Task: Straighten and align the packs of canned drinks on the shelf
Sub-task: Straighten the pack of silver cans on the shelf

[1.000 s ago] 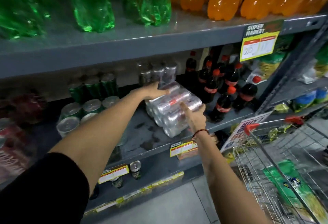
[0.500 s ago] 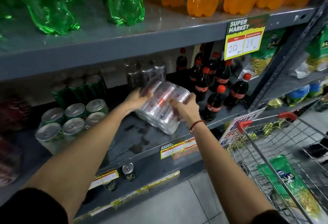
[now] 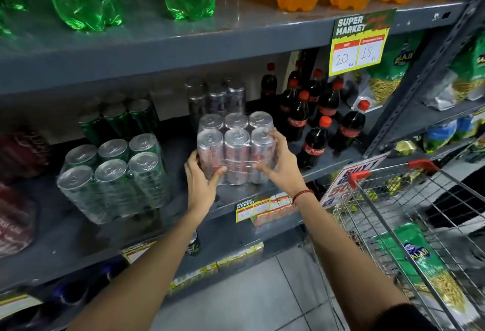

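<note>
Operator: My left hand [image 3: 202, 181] and right hand [image 3: 278, 165] clasp the silver can pack [image 3: 236, 149], upright at frame centre on the shelf [image 3: 262, 194].

Supervisor: Square it with the green pack [image 3: 112, 175]; avoid the cola bottles [image 3: 315, 144].

Held pack [image 3: 236, 149]: upright on the middle shelf [image 3: 262, 194], near its front edge, between left hand [image 3: 202, 181] and right hand [image 3: 280, 165].
Behind it: another pack [image 3: 215, 97], deeper on the shelf.
Left: a second pack [image 3: 112, 173], apart.
Right: bottles [image 3: 315, 126].
Far right: cart [image 3: 420, 225], before the shelf.
</note>
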`<state>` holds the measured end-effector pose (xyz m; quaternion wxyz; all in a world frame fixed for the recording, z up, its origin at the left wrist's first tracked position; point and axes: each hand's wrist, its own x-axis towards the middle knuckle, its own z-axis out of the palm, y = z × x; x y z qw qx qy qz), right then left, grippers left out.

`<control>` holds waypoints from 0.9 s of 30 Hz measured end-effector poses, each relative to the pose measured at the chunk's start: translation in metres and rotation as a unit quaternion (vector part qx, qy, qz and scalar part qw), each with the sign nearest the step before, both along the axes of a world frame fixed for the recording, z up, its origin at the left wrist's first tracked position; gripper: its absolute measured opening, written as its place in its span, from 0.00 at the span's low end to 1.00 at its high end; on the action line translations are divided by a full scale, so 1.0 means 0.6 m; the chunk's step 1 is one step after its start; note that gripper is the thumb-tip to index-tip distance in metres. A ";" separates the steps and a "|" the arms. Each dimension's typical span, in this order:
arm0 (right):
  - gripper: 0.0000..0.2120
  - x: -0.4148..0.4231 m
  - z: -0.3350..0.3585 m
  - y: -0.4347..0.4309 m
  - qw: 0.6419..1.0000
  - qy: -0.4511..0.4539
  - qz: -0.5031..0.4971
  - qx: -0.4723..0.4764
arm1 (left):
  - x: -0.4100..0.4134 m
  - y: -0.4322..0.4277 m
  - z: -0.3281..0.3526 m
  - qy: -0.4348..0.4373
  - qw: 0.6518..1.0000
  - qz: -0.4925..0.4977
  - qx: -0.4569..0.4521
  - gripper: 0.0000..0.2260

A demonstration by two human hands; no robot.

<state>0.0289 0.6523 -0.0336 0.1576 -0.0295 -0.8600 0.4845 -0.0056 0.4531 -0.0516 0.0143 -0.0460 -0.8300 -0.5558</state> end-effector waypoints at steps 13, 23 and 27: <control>0.42 -0.073 0.127 0.023 0.994 -0.079 0.070 0.012 | 0.048 0.057 0.084 -0.102 0.988 -0.024 -0.111 0.49; 0.20 -0.093 0.101 0.033 0.991 -0.118 0.061 0.015 | 0.025 0.110 0.125 -0.163 0.984 0.071 0.021 0.38; 0.25 -0.039 0.086 0.035 0.994 -0.097 0.058 0.009 | -0.026 0.073 0.116 -0.150 0.989 0.001 -0.015 0.40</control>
